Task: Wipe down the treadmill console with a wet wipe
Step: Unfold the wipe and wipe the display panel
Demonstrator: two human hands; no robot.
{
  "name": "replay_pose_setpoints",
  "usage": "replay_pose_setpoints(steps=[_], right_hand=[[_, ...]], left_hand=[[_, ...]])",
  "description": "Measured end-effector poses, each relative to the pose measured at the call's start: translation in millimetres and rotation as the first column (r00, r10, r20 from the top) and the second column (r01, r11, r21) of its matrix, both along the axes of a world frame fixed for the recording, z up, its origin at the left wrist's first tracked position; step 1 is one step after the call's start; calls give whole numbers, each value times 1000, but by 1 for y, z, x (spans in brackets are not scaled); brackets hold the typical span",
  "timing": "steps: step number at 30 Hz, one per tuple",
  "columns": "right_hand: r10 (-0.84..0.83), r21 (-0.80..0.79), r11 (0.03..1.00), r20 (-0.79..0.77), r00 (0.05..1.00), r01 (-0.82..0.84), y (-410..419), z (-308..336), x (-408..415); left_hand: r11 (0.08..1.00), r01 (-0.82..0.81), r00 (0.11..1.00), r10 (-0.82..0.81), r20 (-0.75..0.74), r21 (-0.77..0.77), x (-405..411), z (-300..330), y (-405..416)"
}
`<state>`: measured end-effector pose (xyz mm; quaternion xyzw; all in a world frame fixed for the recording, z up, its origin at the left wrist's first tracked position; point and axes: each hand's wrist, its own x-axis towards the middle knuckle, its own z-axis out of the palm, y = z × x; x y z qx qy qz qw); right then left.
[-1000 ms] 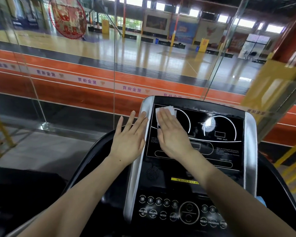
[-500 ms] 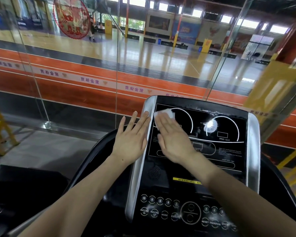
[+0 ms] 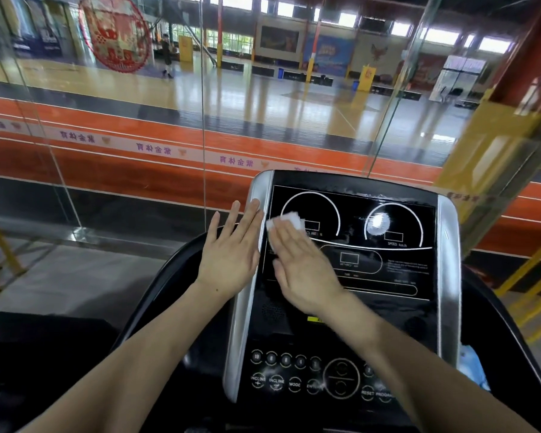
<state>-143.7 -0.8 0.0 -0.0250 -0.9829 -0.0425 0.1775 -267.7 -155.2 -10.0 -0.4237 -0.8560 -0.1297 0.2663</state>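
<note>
On the treadmill console (image 3: 353, 276), upper left of the black display, the right hand (image 3: 303, 264) presses a white wet wipe (image 3: 289, 220) flat, fingers straight and together. Left hand (image 3: 231, 248) rests against the silver side trim (image 3: 247, 292), fingers slightly spread.

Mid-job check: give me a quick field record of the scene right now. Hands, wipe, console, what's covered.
left hand: flat, fingers straight, resting against the console's silver left rail
right hand: flat, pressing the wet wipe onto the display panel
wipe position: upper left of the panel, over the incline dial, partly under the fingers
grip: none; the wipe is held by palm pressure only
speed dial: bright glare spot, not touched
button panel: below, no hand on it
</note>
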Motion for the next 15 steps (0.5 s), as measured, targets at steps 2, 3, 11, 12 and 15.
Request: replay_pose_setpoints(steps=[2,3,11,12,15], right_hand=[[58,11,998,22,998,-58,-10,-23,22],[67,24,997,26,997,-68,-10,-30,29],[-269,-116,960,-119,956,255,49,-13,55],[-307,-155,946,-135,942,286,50,-15,58],[-335,-249,925,-187,923,286,26,-19,41]], left_hand=[[1000,-3,1000,3,3,-11,0,0,0],[1000,-4,1000,4,5,-12,0,0,0],[1000,-10,999,9,38,8,5,4,2],[1000,-11,999,11,35,9,5,3,2],[1000,-5,1000,4,27,28,7,2,6]])
